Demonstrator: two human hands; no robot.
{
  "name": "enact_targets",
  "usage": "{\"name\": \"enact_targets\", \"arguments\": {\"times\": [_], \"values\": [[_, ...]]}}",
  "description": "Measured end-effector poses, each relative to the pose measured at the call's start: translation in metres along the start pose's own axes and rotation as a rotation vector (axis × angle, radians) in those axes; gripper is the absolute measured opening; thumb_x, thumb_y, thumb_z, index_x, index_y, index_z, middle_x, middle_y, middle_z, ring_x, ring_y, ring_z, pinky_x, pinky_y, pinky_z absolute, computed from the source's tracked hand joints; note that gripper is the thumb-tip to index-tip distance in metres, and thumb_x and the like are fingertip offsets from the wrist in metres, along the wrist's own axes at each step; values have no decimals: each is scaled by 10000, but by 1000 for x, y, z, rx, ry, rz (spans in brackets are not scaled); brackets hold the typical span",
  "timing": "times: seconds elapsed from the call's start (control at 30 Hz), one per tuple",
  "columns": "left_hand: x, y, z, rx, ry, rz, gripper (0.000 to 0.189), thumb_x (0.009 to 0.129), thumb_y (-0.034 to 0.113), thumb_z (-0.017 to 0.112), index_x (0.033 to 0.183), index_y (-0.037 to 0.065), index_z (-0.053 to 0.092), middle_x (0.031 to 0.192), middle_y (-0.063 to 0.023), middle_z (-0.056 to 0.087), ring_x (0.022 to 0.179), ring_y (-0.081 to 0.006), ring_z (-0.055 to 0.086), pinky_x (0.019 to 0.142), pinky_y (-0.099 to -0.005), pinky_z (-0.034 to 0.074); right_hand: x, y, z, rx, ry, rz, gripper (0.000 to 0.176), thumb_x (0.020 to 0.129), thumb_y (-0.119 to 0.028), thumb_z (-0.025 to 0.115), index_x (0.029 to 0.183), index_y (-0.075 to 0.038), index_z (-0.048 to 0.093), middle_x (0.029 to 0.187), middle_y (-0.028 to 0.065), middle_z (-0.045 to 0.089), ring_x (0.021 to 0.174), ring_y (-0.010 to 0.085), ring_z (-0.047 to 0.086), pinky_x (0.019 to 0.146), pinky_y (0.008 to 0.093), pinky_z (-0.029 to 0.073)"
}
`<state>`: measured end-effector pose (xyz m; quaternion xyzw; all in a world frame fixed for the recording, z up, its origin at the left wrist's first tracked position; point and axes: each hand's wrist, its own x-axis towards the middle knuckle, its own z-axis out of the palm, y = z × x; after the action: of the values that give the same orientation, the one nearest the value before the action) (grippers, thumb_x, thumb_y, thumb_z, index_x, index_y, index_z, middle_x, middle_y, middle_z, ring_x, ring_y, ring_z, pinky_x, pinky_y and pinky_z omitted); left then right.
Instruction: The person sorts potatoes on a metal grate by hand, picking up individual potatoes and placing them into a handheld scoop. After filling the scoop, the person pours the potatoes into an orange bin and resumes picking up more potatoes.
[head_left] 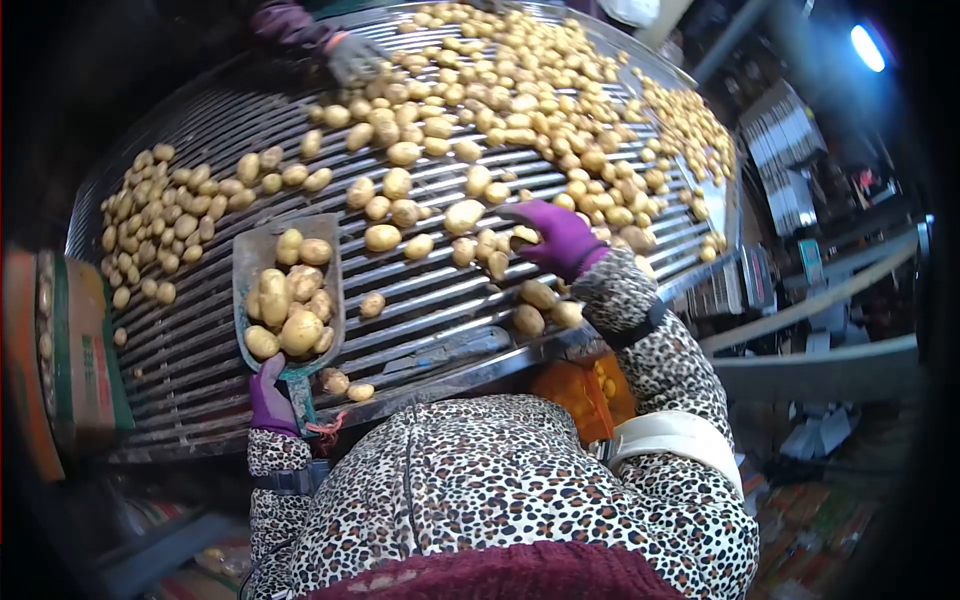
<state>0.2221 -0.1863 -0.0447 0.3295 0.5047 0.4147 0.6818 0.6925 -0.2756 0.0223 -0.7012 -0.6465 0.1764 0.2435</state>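
Observation:
My left hand [272, 402], in a purple glove, is closed round the teal handle of a worn grey scoop [338, 262]. Several potatoes [301, 331] lie in the scoop, which rests on the slatted metal rack. My right hand [566, 238], gloved in purple too, reaches over the rack with its fingers and thumb curled about a potato [524, 235]. Small potatoes [487, 243] lie just left of its fingertips. Below that hand, darker potatoes [537, 294] sit near the front edge.
The slatted rack [420, 300] bears a big heap of potatoes [540, 90] at the back and a smaller pile [165, 220] at left. Another person's grey-gloved hand [356, 60] touches the far potatoes. A printed sack [85, 340] stands left; an orange crate [575, 392] is under the front edge.

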Motion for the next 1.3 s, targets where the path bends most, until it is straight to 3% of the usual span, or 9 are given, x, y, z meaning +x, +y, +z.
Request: {"name": "enact_targets", "arguments": {"times": [0.03, 0.2, 0.4, 0.53, 0.67, 0.77, 0.87, 1.0, 1.3], "values": [[-9, 9, 11, -45, -6, -28, 343, 870, 167, 599, 1152, -28, 613, 1111, -82, 639, 1019, -185, 613, 914, -342, 486, 22, -5, 12, -114, 4, -111, 485, 804, -199, 714, 1265, -177, 566, 1138, 134, 628, 1034, 295, 621, 896, 401, 497], [-10, 19, 5, -19, 80, 18, 346, 885, 154, 570, 1175, -34, 595, 1108, -102, 644, 1017, -204, 630, 908, -349, 510, 100, -25, 53, -556, -349, 29, 511, 753, -306, 714, 1239, -235, 571, 1090, 107, 608, 1000, 326, 618, 812, 453, 520], [-7, 8, 5, 20, 99, -40, 347, 892, 149, 562, 1179, -45, 583, 1122, -124, 637, 1009, -212, 634, 902, -353, 518, 104, -7, 63, -558, -326, 32, 477, 811, -252, 652, 1267, -212, 519, 1095, 116, 594, 1005, 303, 629, 782, 453, 527], [-13, 18, 17, 50, 128, -36, 342, 894, 138, 561, 1173, -59, 587, 1111, -135, 642, 1001, -210, 639, 894, -351, 518, 97, 16, 66, -272, -257, 106, 582, 785, -234, 704, 1324, -194, 487, 1161, 120, 585, 1061, 308, 608, 881, 419, 502], [-18, 36, 39, -27, 18, -102, 361, 912, 137, 526, 1213, -58, 558, 1138, -144, 632, 1037, -237, 638, 916, -371, 522, 95, 15, 65, 603, -249, -62, 768, 713, -77, 766, 1406, -129, 439, 1254, 120, 556, 1181, 230, 531, 1011, 360, 426], [-19, 41, 42, -32, 1, -121, 358, 919, 138, 511, 1215, -58, 553, 1147, -148, 629, 1042, -248, 639, 921, -381, 524, 90, -20, 55, 1154, -399, 70, 778, 748, -103, 774, 1426, -66, 396, 1328, 137, 522, 1250, 230, 496, 1019, 342, 433], [-19, 42, 42, -2, 1, -91, 357, 920, 141, 508, 1211, -60, 555, 1149, -150, 628, 1033, -248, 642, 917, -380, 526, 84, -44, 59, 1433, -386, -21, 836, 765, -146, 785, 1458, -60, 327, 1353, 171, 505, 1213, 254, 548, 944, 344, 504], [-21, 38, 39, 26, 15, -66, 365, 915, 166, 524, 1192, -66, 572, 1137, -131, 635, 1028, -231, 638, 910, -364, 521, 65, -67, 44, 1657, -491, 113, 966, 752, -262, 819, 1492, -81, 224, 1351, 189, 506, 1059, 274, 648, 727, 297, 579], [-11, 19, 22, 18, -6, -35, 372, 887, 149, 528, 1196, -54, 569, 1162, -133, 624, 1058, -233, 622, 937, -366, 500, -6, -69, 43, 1840, -173, 277, 838, 813, -519, 699, 1443, -105, 332, 1289, 172, 563, 1023, 288, 651, 758, 348, 580]]}}
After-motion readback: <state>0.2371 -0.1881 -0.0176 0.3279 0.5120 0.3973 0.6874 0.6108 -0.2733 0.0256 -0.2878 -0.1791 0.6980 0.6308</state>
